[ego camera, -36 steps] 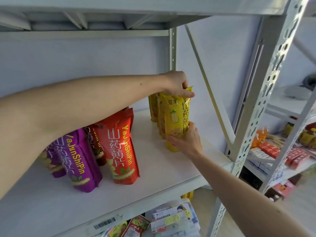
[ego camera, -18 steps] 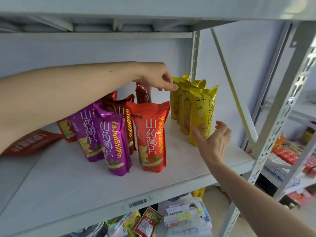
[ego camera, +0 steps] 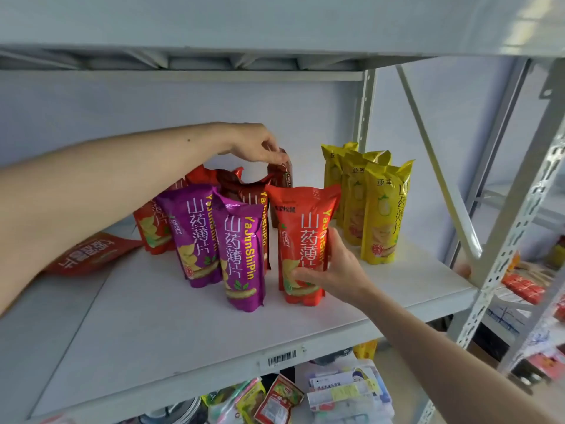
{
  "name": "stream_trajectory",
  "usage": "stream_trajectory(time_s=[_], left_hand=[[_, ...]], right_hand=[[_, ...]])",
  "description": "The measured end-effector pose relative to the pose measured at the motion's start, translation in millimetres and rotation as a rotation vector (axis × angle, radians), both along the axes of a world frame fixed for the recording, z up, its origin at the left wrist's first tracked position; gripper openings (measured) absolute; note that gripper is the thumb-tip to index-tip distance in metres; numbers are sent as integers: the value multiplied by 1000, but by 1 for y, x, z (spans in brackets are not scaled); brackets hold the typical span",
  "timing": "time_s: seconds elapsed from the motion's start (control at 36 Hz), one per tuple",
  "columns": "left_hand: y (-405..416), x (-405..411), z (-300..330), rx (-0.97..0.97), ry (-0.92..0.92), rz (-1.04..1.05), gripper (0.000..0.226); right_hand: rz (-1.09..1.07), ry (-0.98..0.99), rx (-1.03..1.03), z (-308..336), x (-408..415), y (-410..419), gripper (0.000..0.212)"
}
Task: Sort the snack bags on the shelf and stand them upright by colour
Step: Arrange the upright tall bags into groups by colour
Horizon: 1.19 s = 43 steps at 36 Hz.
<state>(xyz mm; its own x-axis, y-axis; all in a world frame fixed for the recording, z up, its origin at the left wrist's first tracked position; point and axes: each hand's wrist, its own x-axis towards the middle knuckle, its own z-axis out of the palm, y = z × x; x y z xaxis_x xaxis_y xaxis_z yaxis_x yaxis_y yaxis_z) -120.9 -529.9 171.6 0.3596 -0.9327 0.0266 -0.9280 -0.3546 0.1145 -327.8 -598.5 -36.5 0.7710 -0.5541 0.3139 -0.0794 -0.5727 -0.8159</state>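
Note:
Three yellow snack bags [ego camera: 379, 209] stand upright in a row at the right of the white shelf [ego camera: 171, 325]. My right hand [ego camera: 333, 270] grips the lower right side of an upright orange-red bag [ego camera: 301, 228] in the middle front. My left hand [ego camera: 256, 143] pinches the top of a dark brown bag [ego camera: 282, 175] standing at the back. Two purple bags [ego camera: 241, 252] stand left of the orange-red one. More red and brown bags [ego camera: 232, 182] crowd behind them. One red bag [ego camera: 91, 252] lies flat at the far left, partly under my left forearm.
A metal upright and diagonal brace [ego camera: 440, 179] close the shelf's right end. The shelf above [ego camera: 275, 26] hangs low over the bags. Mixed packets [ego camera: 275, 399] fill the shelf below. A neighbouring rack [ego camera: 532, 286] with red boxes stands at the right.
Both hands left the yellow bags and moved left. My right hand now grips the orange-red bag; my left hand has taken hold of the brown bag's top. The view shifted left.

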Motion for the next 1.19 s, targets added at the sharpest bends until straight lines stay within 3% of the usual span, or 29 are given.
stream_trajectory(time_s=[0.19,0.36,0.5,0.61,1.0,1.11,1.19], left_hand=[[-2,20,1,14,83,20,70],[8,21,-5,206,218,-149,85],[4,17,-9,291,158,-187,44],[-2,16,-11,348,142,-202,40],[-42,-23,-18,165,97,-210,42],[-47,-33,-24,121,52,-190,49],[-49,-38,-29,86,-9,-195,50]], right_hand=[[-108,11,-3,0,6,-27,83],[-281,-67,-24,-2,-3,-46,83],[-305,-77,-29,-4,-13,-47,83],[-332,-83,-29,-5,-26,-48,79],[-543,-171,-53,-14,-60,-37,107],[-734,-247,-169,-20,-60,-28,90],[-746,-314,-275,-19,-57,-20,70]])
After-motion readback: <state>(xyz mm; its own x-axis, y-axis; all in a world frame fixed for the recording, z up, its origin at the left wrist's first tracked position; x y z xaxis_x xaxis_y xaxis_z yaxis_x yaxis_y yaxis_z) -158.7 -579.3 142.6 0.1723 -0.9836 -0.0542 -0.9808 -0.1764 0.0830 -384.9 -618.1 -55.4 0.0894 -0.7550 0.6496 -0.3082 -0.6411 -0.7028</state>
